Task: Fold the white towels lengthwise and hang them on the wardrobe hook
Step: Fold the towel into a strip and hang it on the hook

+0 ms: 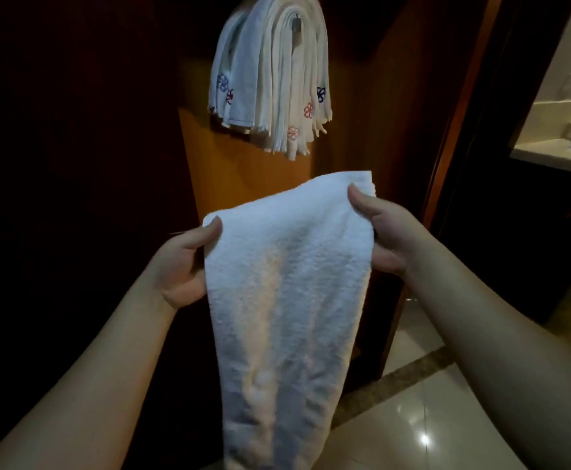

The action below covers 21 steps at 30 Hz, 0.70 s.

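Observation:
A white towel (287, 286) hangs long and narrow in front of me, its top edge stretched between both hands. My left hand (184, 262) pinches the top left corner, thumb on the front. My right hand (384, 228) grips the top right corner, a little higher. Above, several folded white towels (270, 76) with small embroidered flowers hang draped over a metal hook (296, 23) on the wooden wardrobe panel (243, 171). The hook is mostly covered by them.
Dark wardrobe interior fills the left. A wooden door frame (446, 130) runs down the right, with a lit bathroom counter (555, 154) beyond it. Glossy floor tiles (423, 401) lie at the lower right.

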### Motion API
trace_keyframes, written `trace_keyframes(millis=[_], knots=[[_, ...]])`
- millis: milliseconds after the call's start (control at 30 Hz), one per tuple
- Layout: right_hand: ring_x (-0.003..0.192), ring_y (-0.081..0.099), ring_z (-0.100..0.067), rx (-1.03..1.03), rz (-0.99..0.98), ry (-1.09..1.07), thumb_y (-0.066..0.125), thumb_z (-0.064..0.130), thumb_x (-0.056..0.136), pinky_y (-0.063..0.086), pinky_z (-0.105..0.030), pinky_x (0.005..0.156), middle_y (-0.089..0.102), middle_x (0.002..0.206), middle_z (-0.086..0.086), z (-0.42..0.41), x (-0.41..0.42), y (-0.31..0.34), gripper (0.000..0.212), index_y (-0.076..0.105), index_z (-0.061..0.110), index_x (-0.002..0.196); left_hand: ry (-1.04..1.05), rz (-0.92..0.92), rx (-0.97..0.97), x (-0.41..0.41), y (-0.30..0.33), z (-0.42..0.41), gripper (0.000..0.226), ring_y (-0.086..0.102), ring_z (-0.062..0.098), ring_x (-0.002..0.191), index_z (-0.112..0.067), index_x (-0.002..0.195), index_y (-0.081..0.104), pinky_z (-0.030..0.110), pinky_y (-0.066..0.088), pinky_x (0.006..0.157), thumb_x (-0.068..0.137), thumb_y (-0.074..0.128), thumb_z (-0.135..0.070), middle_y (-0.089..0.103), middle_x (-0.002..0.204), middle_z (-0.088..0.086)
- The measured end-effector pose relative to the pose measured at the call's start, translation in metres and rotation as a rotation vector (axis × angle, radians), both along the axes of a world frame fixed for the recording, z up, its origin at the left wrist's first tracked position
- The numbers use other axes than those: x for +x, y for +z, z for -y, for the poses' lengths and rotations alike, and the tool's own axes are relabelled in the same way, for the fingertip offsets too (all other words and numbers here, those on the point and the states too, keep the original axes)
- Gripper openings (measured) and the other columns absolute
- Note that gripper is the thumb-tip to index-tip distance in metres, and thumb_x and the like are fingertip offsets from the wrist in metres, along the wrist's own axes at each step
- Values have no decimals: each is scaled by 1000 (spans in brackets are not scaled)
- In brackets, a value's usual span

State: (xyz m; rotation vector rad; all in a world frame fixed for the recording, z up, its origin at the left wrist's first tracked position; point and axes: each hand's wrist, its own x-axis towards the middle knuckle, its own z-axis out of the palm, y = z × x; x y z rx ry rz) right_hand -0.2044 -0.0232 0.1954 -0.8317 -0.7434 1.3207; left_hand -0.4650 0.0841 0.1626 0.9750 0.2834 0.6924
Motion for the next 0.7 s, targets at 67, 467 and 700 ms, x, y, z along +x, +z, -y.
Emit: trace_keyframes(millis=[67, 467, 700], knots=[[113, 69, -33, -29, 11, 5, 62, 31, 88, 61, -44, 83, 70, 124, -17, 1, 6, -14, 44, 65, 6, 124, 62, -44, 59, 0, -8, -3, 34, 67, 25, 117, -18, 120, 74, 30, 61, 77, 91, 61, -29, 66, 132, 11], [106, 73, -28, -188, 284, -177, 64, 39, 94, 59, -40, 84, 74, 116, -12, 6, 18, -67, 40, 69, 10, 121, 497, -131, 55, 34, -51, 33, 20, 74, 26, 98, -11, 109, 74, 28, 59, 68, 99, 57, -15, 76, 108, 12], [70, 61, 19, -209, 791, -636, 38, 55, 104, 42, -3, 51, 65, 74, 38, 42, -66, -136, 34, 62, 40, 85, 850, -380, 130, 55, -106, 106, 21, 75, 18, 90, -32, 93, 76, 42, 60, 80, 99, 57, -40, 78, 93, -2]])
